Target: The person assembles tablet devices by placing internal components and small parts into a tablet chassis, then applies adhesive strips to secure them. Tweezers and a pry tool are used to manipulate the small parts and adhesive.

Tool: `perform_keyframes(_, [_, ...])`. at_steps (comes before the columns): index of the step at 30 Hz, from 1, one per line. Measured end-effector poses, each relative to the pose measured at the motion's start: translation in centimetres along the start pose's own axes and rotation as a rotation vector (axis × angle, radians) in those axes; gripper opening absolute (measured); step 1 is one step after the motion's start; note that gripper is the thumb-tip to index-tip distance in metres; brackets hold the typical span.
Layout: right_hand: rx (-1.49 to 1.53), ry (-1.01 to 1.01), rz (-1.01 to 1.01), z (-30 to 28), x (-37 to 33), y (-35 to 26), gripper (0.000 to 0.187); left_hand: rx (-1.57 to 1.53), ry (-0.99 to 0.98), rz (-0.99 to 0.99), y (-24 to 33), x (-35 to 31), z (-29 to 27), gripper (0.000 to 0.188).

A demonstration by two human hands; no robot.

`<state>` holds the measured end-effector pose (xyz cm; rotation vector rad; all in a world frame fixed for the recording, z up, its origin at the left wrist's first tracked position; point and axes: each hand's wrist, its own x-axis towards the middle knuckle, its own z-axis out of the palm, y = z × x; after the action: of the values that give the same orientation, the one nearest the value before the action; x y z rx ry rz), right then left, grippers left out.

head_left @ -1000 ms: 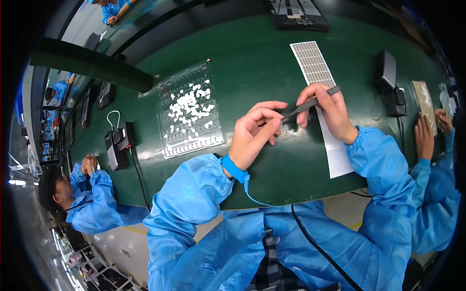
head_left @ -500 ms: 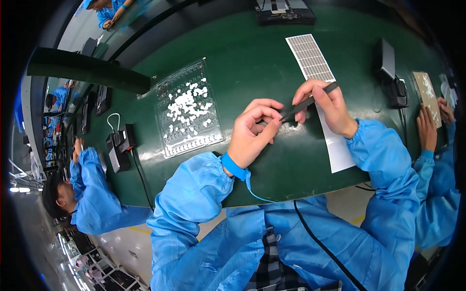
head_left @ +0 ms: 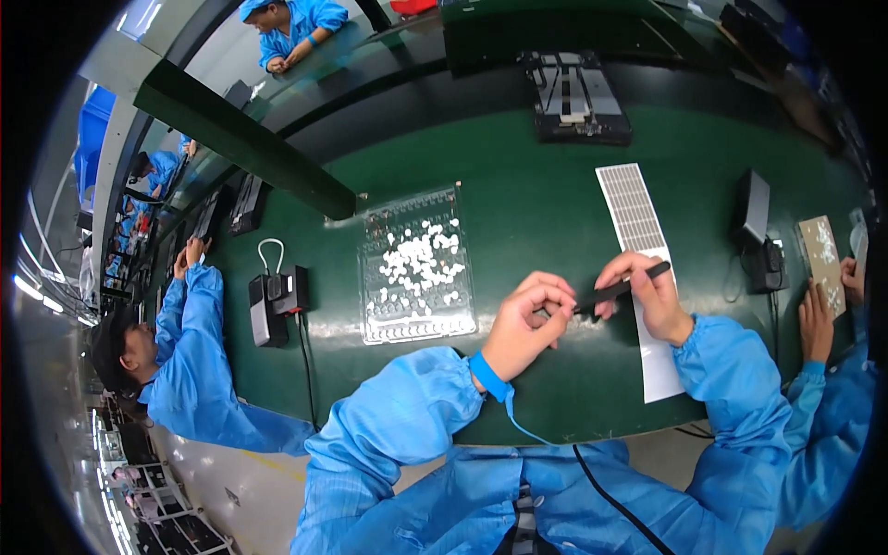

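Note:
My right hand (head_left: 655, 296) grips black tweezers (head_left: 607, 293), their tip pointing left toward my left fingertips. The thumb and forefinger of my left hand (head_left: 524, 324) are pinched together at that tip; whatever lies between them is too small to make out. A blue wrist strap (head_left: 490, 377) circles my left wrist, its cord trailing down to the table edge. Left of my hands lies a clear plastic tray (head_left: 374, 296) with many small white pieces (head_left: 421, 257) scattered over it. Partly beneath my right hand is a long white sheet (head_left: 660, 375), its far part covered with grey rectangular labels (head_left: 633, 199).
A dark green post (head_left: 245, 143) rises beyond the tray. A black device (head_left: 581, 102) sits at the far side. Small corded boxes stand left (head_left: 268, 314) and right (head_left: 754, 208). One co-worker (head_left: 190, 342) sits at left; another's hand (head_left: 816, 324) holds a tan board (head_left: 816, 242) at right.
The view has tilted up, so the table and hands appear lower and further right. My left fingers remain pinched at the tweezers' tip, and my right hand keeps its grip.

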<state>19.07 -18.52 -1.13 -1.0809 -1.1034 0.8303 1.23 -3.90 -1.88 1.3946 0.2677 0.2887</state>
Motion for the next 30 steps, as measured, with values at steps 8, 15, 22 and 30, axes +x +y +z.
perform_keyframes(8, [0.030,-0.038,0.031,0.08,-0.17,-0.25,0.050,-0.085,-0.025,0.012,-0.30,0.20,-0.48,0.011])
perform_keyframes(15, [-0.044,0.036,-0.027,-0.08,-0.23,-0.60,0.041,-0.120,-0.019,-0.001,0.01,0.08,-0.61,0.013])
perform_keyframes(22, [-0.120,0.058,-0.042,0.00,-0.13,-0.72,0.026,-0.118,-0.037,-0.011,0.08,0.11,-0.64,0.012])
perform_keyframes(30, [-0.168,0.101,-0.119,0.15,-0.23,-0.57,0.017,-0.126,-0.105,-0.003,0.38,0.21,-0.72,0.014])
